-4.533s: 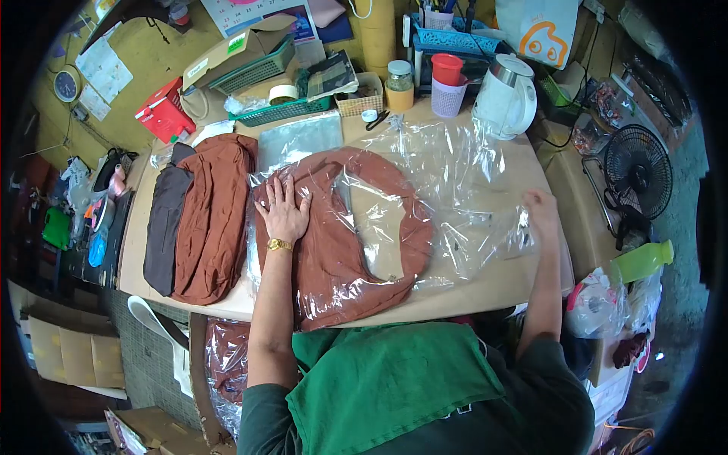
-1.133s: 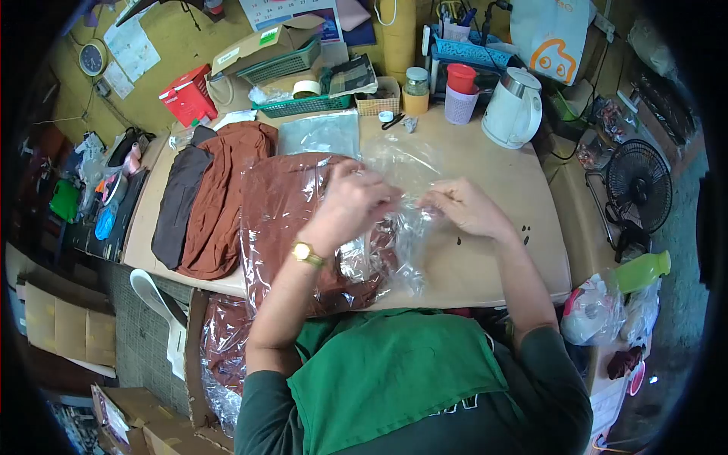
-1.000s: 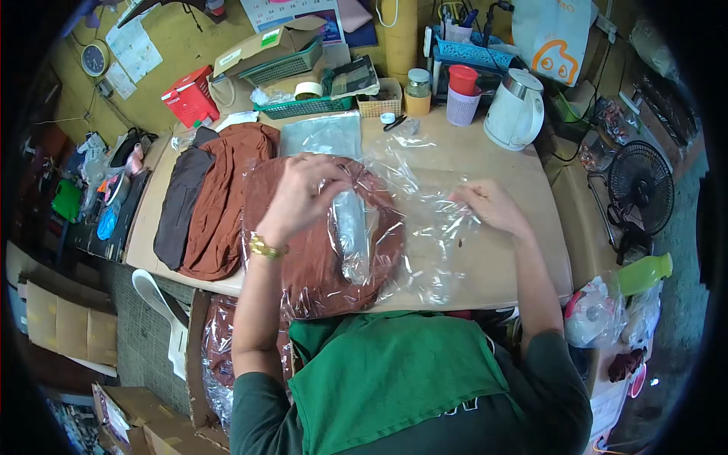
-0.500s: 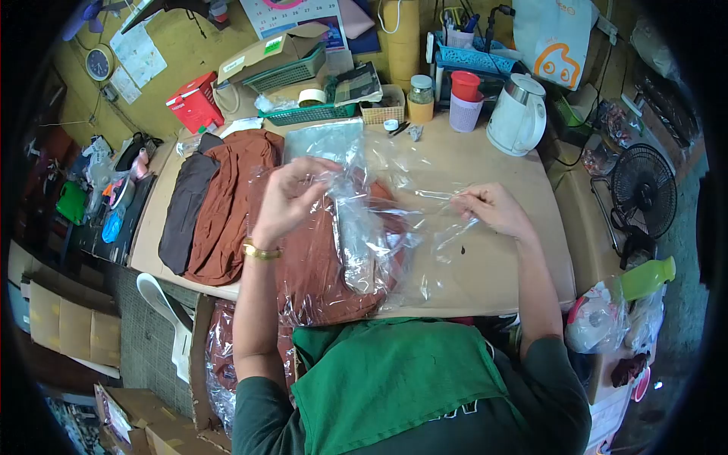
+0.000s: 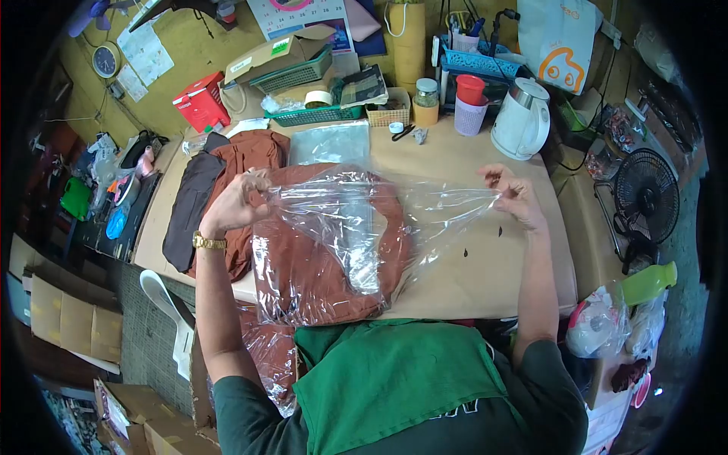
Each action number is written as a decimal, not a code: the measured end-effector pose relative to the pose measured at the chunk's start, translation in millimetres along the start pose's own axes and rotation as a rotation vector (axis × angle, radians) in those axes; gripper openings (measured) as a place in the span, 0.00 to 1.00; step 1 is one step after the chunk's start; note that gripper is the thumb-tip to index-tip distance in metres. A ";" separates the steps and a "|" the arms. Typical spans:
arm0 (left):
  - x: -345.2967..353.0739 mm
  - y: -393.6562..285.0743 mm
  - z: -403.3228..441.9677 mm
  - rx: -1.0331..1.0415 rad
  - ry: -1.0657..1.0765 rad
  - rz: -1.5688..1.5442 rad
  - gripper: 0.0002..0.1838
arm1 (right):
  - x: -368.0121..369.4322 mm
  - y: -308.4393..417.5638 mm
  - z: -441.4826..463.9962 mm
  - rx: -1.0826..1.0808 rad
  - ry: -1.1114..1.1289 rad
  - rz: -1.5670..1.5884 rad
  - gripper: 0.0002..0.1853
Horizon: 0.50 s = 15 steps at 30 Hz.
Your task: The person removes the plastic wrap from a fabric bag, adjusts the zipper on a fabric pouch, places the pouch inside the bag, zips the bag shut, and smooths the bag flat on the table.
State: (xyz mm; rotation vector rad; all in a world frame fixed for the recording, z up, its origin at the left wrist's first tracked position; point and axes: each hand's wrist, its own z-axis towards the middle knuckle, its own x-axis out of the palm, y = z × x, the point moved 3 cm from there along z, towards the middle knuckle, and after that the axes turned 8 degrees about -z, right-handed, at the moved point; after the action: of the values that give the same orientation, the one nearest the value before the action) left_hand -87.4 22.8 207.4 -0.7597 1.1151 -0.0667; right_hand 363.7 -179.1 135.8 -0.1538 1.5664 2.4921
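Observation:
A clear plastic bag (image 5: 447,199) is stretched sideways between my hands, its upper edge pulled taut. My left hand (image 5: 241,201) pinches the bag's left corner, and my right hand (image 5: 514,199) grips the right one. Inside or under the film lies a folded rust-brown garment (image 5: 303,265); I cannot tell exactly where the film's layers run. A flat stack of clear plastic (image 5: 330,142) reaches from behind the garment to beneath it. To the left, close to my left forearm, rests another rust-brown garment (image 5: 235,171) with a dark grey piece (image 5: 193,201).
At the back of the table (image 5: 500,280) stand a white kettle (image 5: 522,120), a lilac cup (image 5: 470,115), a jar (image 5: 426,102) and green baskets (image 5: 311,115). A black fan (image 5: 646,193) is at the right. An open carton (image 5: 201,379) with bagged garments sits below the left table edge.
My hands have moved apart, the left one further left and the right one slightly right. The bag went from crumpled and loose to spread wide and taut.

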 end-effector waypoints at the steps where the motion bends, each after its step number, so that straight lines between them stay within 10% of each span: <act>1: -0.9 -0.9 -1.2 -0.020 0.004 -0.100 0.08 | 0.1 1.7 2.0 -0.163 -0.036 0.100 0.10; 8: -2.7 -2.1 -1.8 0.145 -0.177 -0.856 0.14 | -0.1 1.3 6.2 -0.252 0.265 0.430 0.10; 10: -0.6 -11.8 7.6 0.218 -0.191 -0.902 0.18 | 2.5 15.5 5.1 0.150 0.244 -0.011 0.08; 15: -9.8 -19.5 14.2 0.509 -0.201 -1.258 0.16 | 18.1 30.4 8.0 0.025 0.242 -0.391 0.07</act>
State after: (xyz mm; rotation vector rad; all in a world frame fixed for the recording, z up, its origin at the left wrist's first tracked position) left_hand -74.1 19.5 229.4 -0.8662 0.2558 -1.2518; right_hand 339.5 -182.8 162.6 -0.7092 1.4777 2.2080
